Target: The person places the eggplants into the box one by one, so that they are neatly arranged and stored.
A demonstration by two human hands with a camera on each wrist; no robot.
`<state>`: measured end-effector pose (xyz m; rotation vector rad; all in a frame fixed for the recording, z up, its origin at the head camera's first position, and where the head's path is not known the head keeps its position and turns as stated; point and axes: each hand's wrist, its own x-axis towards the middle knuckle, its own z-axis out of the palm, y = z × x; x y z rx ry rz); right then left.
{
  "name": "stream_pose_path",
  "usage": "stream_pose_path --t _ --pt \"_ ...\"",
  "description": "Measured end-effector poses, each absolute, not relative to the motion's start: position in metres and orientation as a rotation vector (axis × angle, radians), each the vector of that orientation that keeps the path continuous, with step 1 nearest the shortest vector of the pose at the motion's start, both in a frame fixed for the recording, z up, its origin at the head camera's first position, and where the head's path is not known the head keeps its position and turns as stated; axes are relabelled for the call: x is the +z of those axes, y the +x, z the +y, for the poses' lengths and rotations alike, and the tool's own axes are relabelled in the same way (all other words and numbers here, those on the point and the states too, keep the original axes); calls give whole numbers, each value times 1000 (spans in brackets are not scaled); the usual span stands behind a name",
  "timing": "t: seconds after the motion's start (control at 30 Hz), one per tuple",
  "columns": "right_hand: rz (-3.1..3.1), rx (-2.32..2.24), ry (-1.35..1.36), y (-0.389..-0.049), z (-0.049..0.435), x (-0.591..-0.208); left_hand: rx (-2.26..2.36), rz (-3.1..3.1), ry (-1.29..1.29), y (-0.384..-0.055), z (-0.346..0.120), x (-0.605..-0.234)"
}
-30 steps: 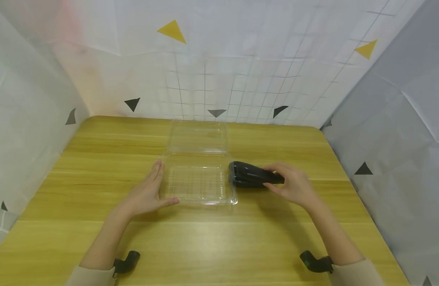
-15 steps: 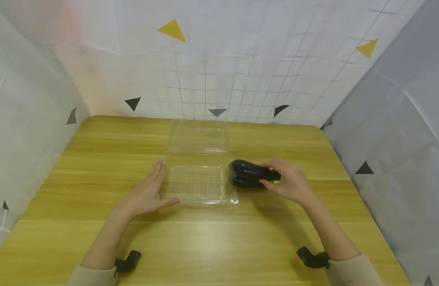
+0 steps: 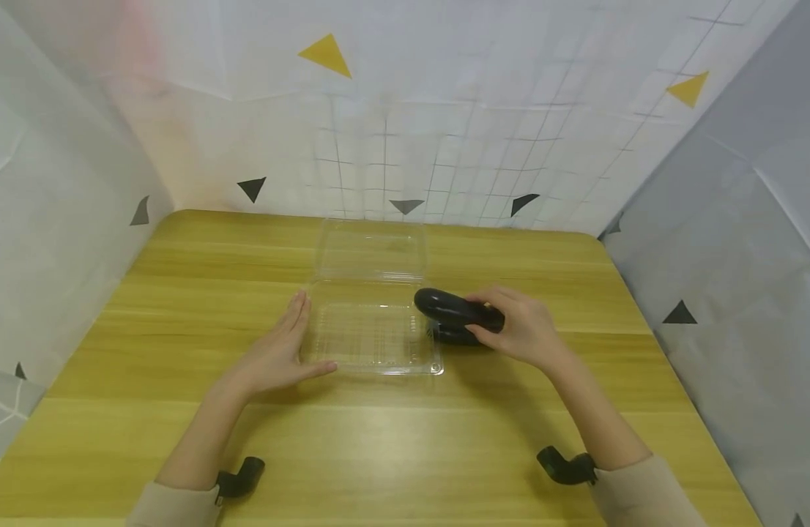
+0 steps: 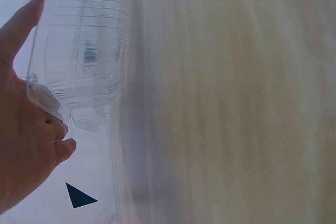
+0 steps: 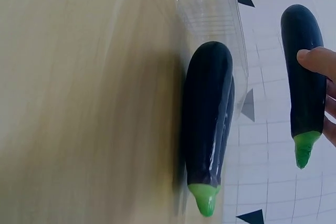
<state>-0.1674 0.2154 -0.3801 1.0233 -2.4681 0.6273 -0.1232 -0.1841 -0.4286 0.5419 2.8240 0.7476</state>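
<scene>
A clear plastic clamshell box [image 3: 362,340] lies on the table with its lid [image 3: 372,252] folded back. My left hand [image 3: 273,359] rests against the box's left side, its thumb at the front corner and fingers straight. My right hand [image 3: 520,326] grips a dark eggplant [image 3: 441,305] between thumb and fingers, raised, its rounded end at the box's right rim. In the right wrist view, that eggplant's green stem [image 5: 304,148] hangs free below the fingers. Beneath it, another eggplant [image 5: 207,119] lies beside the box, with a further one partly hidden behind it.
A wooden table [image 3: 379,454] carries everything. White sheets [image 3: 431,88] with triangle marks and grid lines stand behind and at both sides. A black wrist camera mount [image 3: 242,477] sits on the left forearm, another mount [image 3: 566,466] on the right.
My right hand has lifted one eggplant off the others and moved it slightly left, towards the box. My left hand stays against the box.
</scene>
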Motion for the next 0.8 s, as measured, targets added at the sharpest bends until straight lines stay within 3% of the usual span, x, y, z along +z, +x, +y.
stream_pose_path --t 0.8 --pt "-2402 588 1132 -180 185 -374 733 2832 540 -124 -185 -431"
